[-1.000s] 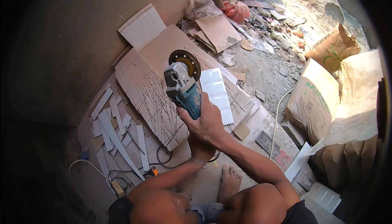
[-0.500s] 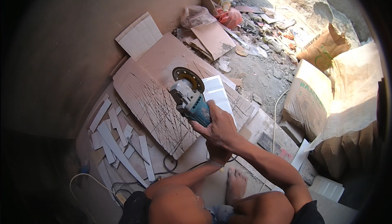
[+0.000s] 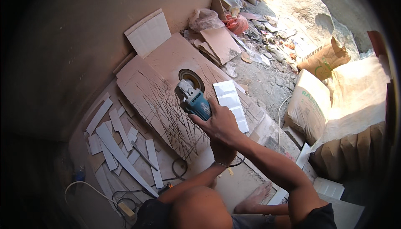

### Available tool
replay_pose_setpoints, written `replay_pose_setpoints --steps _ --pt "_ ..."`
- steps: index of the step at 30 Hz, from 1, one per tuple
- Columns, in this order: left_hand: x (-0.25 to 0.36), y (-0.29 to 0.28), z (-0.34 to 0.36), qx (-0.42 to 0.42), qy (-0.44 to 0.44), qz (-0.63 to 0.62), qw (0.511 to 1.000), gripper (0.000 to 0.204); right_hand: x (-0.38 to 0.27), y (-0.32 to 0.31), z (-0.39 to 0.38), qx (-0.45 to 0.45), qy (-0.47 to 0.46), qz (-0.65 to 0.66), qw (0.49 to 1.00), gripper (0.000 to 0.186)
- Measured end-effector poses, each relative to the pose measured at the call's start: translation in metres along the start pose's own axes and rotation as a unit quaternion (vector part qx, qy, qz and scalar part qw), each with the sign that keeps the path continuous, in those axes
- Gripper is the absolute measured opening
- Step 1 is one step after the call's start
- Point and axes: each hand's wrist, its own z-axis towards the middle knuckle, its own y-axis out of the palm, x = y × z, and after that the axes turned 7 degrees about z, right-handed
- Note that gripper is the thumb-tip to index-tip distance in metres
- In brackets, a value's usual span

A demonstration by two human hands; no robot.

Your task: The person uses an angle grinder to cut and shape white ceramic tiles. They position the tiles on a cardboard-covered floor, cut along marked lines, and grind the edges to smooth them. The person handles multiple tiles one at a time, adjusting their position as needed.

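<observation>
Right foot (image 3: 255,197) has turned outward since the earlier frame; its toes now point right. Working left to right, I find pale strips (image 3: 120,154) scattered beside a scored board (image 3: 146,99). I observe the grinder (image 3: 197,103) above the board, disc (image 3: 191,78) at its far end; contact with the board I cannot confirm. Right hand (image 3: 219,120) grips the grinder's body. Left hand (image 3: 223,149), beneath it, is mostly hidden; its grip I cannot tell. A white tile (image 3: 230,103) lies just right of the grinder, and a sack (image 3: 309,108) stands farther right.
</observation>
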Motion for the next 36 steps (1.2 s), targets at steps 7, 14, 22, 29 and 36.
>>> replay_pose_setpoints --steps 7,14,22,29,36 --pt "-0.028 -0.018 -0.005 -0.166 0.075 0.105 0.978 0.064 0.029 0.015 -0.008 0.033 0.097 0.01 0.995 0.084" --pt "-0.039 -0.022 0.017 -0.261 0.005 -0.037 0.965 0.061 0.082 0.009 0.003 0.039 0.024 0.182 0.982 0.07" --pt "-0.061 -0.088 0.125 -0.327 -0.265 -0.212 0.882 0.037 0.102 0.009 0.039 0.088 0.11 0.16 0.977 0.064" --pt "-0.03 -0.048 0.19 -0.295 -0.219 -0.254 0.894 0.036 0.104 0.008 0.058 0.08 0.131 0.211 0.965 0.068" --pt "-0.023 -0.024 0.196 -0.24 -0.274 -0.211 0.907 0.05 0.113 0.006 0.067 0.076 0.143 0.227 0.96 0.071"
